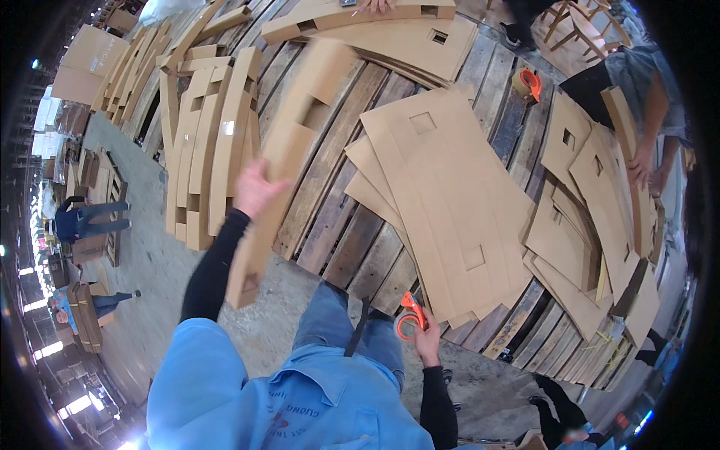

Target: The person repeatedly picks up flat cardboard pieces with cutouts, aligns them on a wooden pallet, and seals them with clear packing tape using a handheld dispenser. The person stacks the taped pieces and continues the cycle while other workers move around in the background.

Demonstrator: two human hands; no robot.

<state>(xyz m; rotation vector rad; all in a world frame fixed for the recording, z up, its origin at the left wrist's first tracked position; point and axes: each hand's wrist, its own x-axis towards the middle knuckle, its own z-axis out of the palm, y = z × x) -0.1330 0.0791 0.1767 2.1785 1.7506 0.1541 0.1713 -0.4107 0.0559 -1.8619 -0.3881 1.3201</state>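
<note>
My left hand [256, 189] grips a long, narrow folded cardboard box [298, 146] with a square cutout, its thumb lying across the near face. That box is tilted and blurred by motion, held over the left edge of the slatted wooden table. Low in front of my body, my right hand [429, 343] is closed on an orange tape dispenser [411, 306]. Between my hands and the far side lies a stack of flat cardboard sheets [450, 187] with rectangular cutouts. Several finished long boxes [201, 142] lie side by side to the left.
A second orange tape dispenser [529, 84] rests on the wooden slats [379, 259]. At right, a co-worker's hands [642, 161] hold a long cardboard piece [621, 124] above more sheets [559, 232]. Another person's hand [375, 5] touches a box [352, 18] at the far edge.
</note>
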